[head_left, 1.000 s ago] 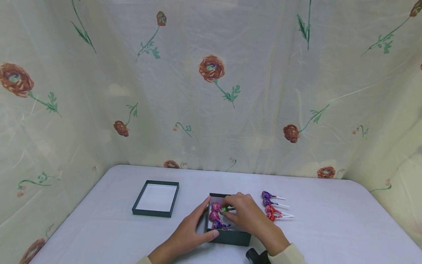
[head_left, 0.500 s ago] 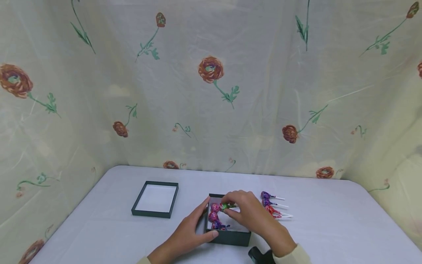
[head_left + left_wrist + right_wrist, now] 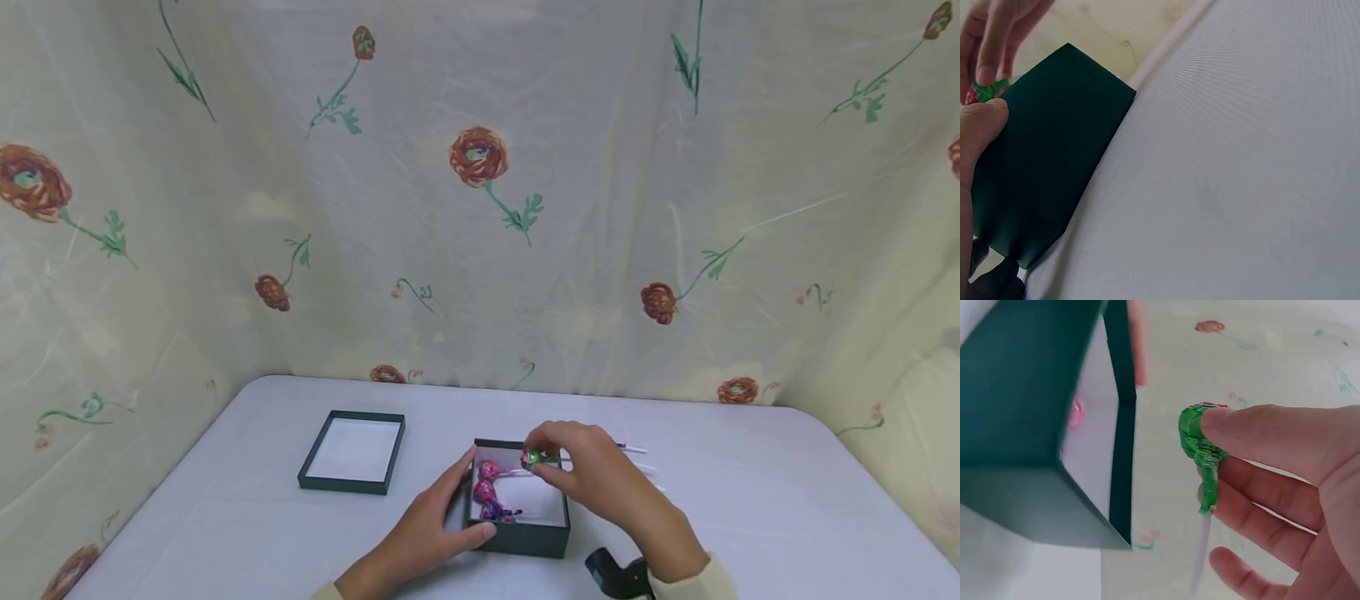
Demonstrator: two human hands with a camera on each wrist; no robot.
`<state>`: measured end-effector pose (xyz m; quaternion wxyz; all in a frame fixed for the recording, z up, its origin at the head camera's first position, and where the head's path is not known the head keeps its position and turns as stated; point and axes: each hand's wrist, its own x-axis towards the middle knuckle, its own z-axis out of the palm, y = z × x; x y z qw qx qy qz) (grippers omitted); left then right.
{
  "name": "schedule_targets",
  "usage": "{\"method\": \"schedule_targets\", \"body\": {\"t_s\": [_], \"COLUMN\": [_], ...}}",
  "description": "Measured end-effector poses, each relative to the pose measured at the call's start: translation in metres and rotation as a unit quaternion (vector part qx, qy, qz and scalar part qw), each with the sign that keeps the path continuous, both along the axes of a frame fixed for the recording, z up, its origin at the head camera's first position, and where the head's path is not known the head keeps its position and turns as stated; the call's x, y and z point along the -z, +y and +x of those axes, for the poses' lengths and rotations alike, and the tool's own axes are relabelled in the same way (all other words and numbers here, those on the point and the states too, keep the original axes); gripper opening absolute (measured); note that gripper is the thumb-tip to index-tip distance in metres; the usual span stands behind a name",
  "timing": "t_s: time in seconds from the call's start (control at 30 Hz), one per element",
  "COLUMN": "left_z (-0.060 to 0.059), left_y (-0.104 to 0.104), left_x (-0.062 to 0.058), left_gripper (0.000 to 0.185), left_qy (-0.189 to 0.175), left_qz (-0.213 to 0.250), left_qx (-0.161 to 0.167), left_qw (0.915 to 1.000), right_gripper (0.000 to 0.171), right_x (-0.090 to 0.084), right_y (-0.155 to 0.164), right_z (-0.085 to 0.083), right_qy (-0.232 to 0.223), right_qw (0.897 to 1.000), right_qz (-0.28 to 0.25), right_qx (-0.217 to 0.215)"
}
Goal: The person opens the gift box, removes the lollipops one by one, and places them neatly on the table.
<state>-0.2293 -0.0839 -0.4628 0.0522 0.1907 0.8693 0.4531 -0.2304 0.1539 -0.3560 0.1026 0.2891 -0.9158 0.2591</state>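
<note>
A green-wrapped lollipop (image 3: 531,457) with a white stick hangs over the back right of a dark green box (image 3: 525,540). My right hand (image 3: 585,468) pinches its wrapped head between thumb and fingers, plain in the right wrist view, where the lollipop (image 3: 1194,437) points stick-down beside the box. Along the box's left side lie pink lollipops (image 3: 484,491) and a purple lollipop (image 3: 492,510). My left hand (image 3: 427,529) holds the box at its left side, thumb over the front wall and fingers along the left wall. In the left wrist view the thumb (image 3: 985,122) presses the box (image 3: 1054,137).
The box lid (image 3: 386,475) lies on the white table (image 3: 225,517), left of the box. To the right, lollipop sticks (image 3: 637,451) show past my right hand, which hides their heads. A black device (image 3: 618,575) sits by the right wrist. A flowered curtain (image 3: 585,250) hangs behind.
My right hand has lifted the green lollipop and moved it right, away from the pink ones, uncovering more of the box's inside. The left hand and box have stayed nearly still.
</note>
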Motion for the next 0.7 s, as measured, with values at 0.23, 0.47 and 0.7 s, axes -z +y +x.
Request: {"method": "schedule_targets", "body": {"t_s": [0.23,0.47,0.7], "left_z": [0.001,0.001,0.000], "left_y": [0.001,0.001,0.001], "left_x": [-0.001,-0.002,-0.002], "left_gripper": [0.089,0.089,0.088], "left_qy": [-0.001,-0.001,-0.006], "left_qz": [-0.006,-0.006,-0.004], "left_qx": [-0.002,-0.002,-0.001], "left_qw": [1.0000,1.0000,1.0000], "right_gripper": [0.026,0.025,0.018], "right_x": [-0.008,-0.012,-0.012], "right_y": [0.014,0.030,0.046], "right_z": [0.001,0.000,-0.001], "right_qy": [-0.030,-0.082,-0.122], "right_qw": [0.998,0.993,0.988], "right_qz": [0.009,0.015,0.018], "right_qx": [0.056,0.089,0.094]}}
